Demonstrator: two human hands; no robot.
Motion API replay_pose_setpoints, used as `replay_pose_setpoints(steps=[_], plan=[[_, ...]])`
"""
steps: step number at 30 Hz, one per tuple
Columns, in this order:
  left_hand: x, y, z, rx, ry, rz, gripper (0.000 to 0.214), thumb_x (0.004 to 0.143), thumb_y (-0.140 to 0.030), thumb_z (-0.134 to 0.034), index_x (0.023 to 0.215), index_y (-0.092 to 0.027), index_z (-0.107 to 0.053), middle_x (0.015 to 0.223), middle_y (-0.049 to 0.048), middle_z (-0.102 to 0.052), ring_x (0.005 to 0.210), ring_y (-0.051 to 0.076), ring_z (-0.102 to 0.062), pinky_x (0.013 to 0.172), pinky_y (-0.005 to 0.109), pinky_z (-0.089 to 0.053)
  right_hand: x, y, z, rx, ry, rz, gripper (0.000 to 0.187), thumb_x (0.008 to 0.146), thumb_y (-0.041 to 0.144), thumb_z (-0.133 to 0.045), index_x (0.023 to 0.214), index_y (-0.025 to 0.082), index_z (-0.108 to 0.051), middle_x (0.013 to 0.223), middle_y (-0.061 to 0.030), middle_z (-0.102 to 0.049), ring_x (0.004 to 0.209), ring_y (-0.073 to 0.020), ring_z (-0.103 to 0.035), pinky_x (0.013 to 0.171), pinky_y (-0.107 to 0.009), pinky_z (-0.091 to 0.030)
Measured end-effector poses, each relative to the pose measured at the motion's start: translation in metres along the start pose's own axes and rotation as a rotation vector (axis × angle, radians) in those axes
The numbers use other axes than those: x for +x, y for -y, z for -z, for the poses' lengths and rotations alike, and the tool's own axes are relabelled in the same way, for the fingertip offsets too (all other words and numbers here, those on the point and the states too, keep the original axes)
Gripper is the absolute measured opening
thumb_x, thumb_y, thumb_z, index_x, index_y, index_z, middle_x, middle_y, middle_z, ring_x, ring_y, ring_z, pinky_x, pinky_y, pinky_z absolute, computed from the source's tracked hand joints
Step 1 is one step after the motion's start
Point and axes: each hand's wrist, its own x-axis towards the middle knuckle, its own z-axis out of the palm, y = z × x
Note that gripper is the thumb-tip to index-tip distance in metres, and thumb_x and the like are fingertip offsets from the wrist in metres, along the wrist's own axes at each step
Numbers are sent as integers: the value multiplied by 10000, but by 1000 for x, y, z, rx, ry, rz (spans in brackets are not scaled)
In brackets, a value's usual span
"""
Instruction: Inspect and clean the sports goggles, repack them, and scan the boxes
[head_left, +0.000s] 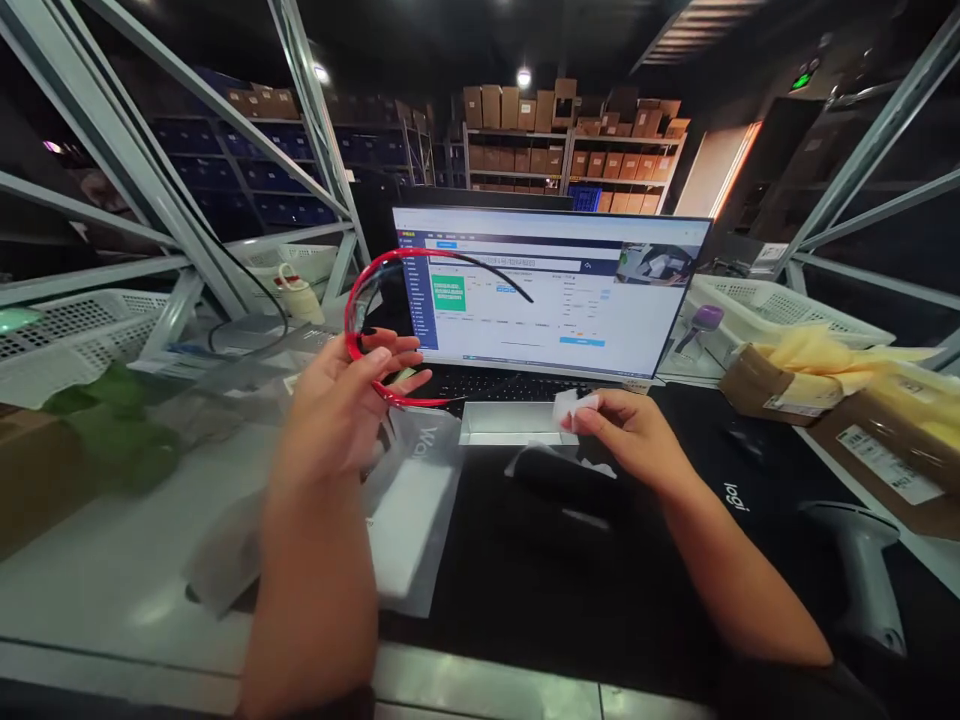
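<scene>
My left hand [337, 400] is closed on a pair of red-framed glasses [354, 310], raised in front of the monitor. The glasses have a wraparound look, and the upper temple ends in a dark tip. In my right hand [626, 430] a small crumpled white piece [568, 408], like paper or soft wrap, is pinched between the fingers. Just left of that hand sits an open white box [499, 425]. Below it lies a black rounded item [562, 478] with whitish wrap around its edge; its kind is unclear. A frosted plastic bag [416, 520] with printed letters lies between my arms.
A monitor [517, 310] and keyboard [487, 384] stand behind the box. To the right are a barcode scanner [862, 570] on a black desk mat [675, 600], a mouse [742, 440], and cardboard boxes [885, 460] with yellow packaging. White baskets [82, 350] flank the desk.
</scene>
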Motion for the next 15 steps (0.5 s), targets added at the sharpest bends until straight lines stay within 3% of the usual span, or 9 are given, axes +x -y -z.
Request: replay_pose_setpoints(steps=[2, 4, 6, 8, 11, 15], plan=[[-1, -2, 0, 1, -5, -12, 324, 680, -321, -847, 920, -173, -685, 994, 74, -721, 954, 228, -677, 876, 443, -608, 1, 1, -5, 39, 103, 64, 499, 896, 673, -600, 857, 195, -739, 893, -73, -741, 838, -216, -676, 764, -318, -518], [-3, -3, -1, -3, 4, -12, 329, 679, -324, -844, 920, -170, -681, 1000, 76, -714, 961, 234, -676, 876, 449, -608, 0, -1, -9, 46, 250, 91, 662, 946, 750, -410, 911, 187, -756, 844, -75, -726, 820, -208, -665, 781, -320, -503], [-4, -4, -3, -9, 11, -8, 338, 672, -331, -842, 917, -167, -677, 993, 77, -711, 959, 237, -676, 881, 450, -606, -4, -7, -11, 1, 355, 7, 729, 994, 722, -277, 942, 179, -761, 733, -56, -682, 725, -184, -629, 713, -301, -479], [-4, -4, -4, -10, 11, -7, 348, 662, -335, -844, 913, -166, -673, 983, 76, -710, 952, 236, -677, 888, 452, -604, -11, -16, -10, -132, 342, -106, 592, 998, 638, -393, 931, 175, -756, 654, -23, -615, 630, -157, -557, 608, -273, -422], [-4, -3, -6, -1, 17, -14, 346, 658, -337, -842, 909, -175, -667, 988, 69, -713, 941, 232, -681, 879, 449, -609, -28, -32, 2, -377, 234, -170, 312, 883, 455, -650, 994, 179, -746, 611, 27, -519, 557, -127, -455, 536, -251, -337], [-3, -2, -7, 8, 40, 3, 335, 670, -332, -839, 915, -175, -673, 998, 78, -713, 934, 234, -679, 867, 448, -610, -55, -49, 31, -554, 169, -184, 375, 793, 342, -740, 1143, 209, -742, 599, 52, -457, 537, -122, -425, 534, -248, -342]])
